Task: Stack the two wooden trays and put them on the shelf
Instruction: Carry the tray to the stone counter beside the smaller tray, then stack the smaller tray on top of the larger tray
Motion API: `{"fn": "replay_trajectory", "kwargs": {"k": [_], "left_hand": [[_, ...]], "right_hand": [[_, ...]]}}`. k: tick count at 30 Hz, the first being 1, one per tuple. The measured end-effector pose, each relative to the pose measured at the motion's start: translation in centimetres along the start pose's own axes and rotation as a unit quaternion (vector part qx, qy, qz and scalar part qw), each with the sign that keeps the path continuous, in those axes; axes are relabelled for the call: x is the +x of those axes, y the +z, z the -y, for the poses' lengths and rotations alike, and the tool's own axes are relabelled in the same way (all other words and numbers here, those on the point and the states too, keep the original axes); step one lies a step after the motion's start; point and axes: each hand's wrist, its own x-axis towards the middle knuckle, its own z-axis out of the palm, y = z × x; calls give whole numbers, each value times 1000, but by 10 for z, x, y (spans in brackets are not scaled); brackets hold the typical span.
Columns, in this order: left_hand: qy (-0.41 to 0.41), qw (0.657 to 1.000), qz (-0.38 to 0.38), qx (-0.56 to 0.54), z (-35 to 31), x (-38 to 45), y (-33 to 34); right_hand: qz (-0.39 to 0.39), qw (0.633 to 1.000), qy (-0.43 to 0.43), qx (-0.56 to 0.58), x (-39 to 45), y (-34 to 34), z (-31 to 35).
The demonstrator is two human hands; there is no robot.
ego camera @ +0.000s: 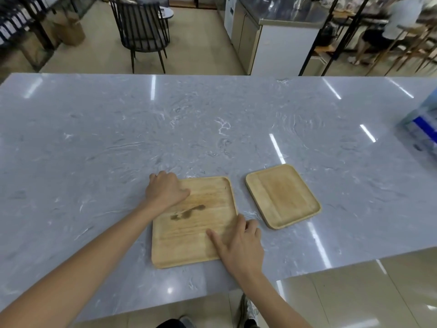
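Both hands are on the nearer tray [194, 221]: the left hand [165, 189] curls over its far left corner, thumb on the wood, and the right hand [241, 245] lies spread against its near right edge, thumb resting inside the rim. The second tray [282, 196] sits just beside it to the right, turned askew and apart from it. Neither is lifted yet.

Slips are the worry. The surface [118, 138] is glossy grey marble-look stone, and a tray could skate rather than lift. The near tray also lies close to the front edge. The askew tray may not seat squarely when stacked.

Behind stand a black slatted chair [142, 31] and a steel counter [272, 31]; a blue-and-white pack [423, 129] sits at the far right. I see no shelf clearly.
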Motion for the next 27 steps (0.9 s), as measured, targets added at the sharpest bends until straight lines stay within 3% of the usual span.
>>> {"fn": "replay_trajectory", "kwargs": {"k": [6, 11, 18, 27], "left_hand": [[-7, 999, -30, 23, -15, -11, -3], [25, 998, -52, -4, -43, -7, -6], [102, 991, -55, -67, -124, 5, 2], [81, 994, 61, 37, -205, 12, 60]], "right_hand": [[17, 999, -45, 15, 8, -26, -17], [-14, 997, -76, -3, 39, -73, -56], [-54, 998, -14, -28, 100, -124, -139], [73, 997, -7, -29, 143, -125, -187]]}}
